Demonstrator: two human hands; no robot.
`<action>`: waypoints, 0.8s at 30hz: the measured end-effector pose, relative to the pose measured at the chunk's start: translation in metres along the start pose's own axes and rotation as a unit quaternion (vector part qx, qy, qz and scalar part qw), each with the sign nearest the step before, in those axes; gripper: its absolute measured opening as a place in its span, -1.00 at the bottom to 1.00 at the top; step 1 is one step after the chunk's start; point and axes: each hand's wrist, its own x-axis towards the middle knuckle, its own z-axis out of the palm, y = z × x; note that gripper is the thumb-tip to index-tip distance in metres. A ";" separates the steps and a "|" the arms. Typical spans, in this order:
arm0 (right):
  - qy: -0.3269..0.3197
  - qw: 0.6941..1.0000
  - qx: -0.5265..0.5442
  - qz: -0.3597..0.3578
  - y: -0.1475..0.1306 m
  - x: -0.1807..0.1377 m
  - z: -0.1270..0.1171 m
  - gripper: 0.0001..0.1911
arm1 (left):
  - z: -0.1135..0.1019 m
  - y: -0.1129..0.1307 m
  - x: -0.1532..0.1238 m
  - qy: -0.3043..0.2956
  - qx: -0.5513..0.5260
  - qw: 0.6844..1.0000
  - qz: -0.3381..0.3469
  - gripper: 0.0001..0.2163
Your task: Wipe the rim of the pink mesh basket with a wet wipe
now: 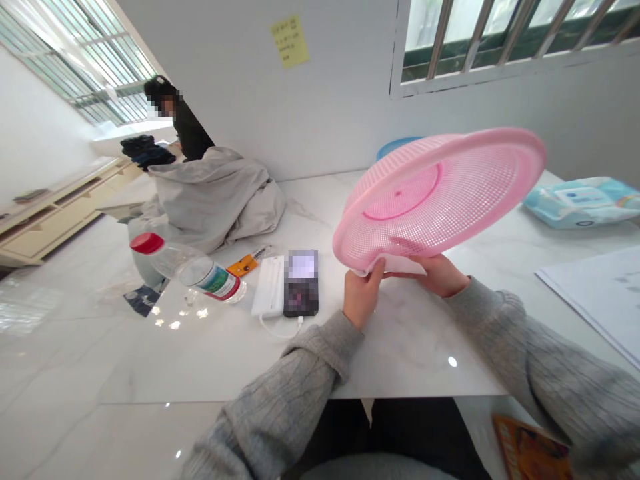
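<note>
Two hands (361,293) — gripping a pink plastic basket (440,193).

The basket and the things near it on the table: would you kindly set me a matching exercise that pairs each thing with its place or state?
Things:
1. bottle
2. basket
3. phone
4. wipes packet

Places or states:
A. held up by the left hand and right hand
B. lying on its side with a red cap
C. at the right of the table, beyond the basket
D. beside a power bank

Pairs: 1-B, 2-A, 3-D, 4-C
</note>
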 end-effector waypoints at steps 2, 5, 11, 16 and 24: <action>-0.027 0.999 -0.013 -0.015 -0.002 -0.002 0.006 -0.42 | 0.002 0.000 0.001 0.003 -0.042 0.999 0.004 -0.51; -0.037 0.998 -0.040 -0.036 -0.006 -0.003 0.013 -0.46 | 0.004 -0.001 0.003 0.011 -0.071 0.997 0.011 -0.48; 0.152 0.974 -0.014 -0.170 -0.024 0.006 -0.009 -0.59 | -0.004 0.005 0.003 0.030 0.049 0.998 0.026 -0.62; 0.254 0.898 0.015 -0.358 -0.041 0.015 -0.019 -0.54 | -0.009 0.010 0.005 0.038 0.143 0.988 0.034 -0.72; 0.217 0.931 -0.011 -0.293 -0.031 0.014 -0.015 -0.54 | -0.005 -0.003 0.010 -0.017 0.012 1.000 -0.013 -0.66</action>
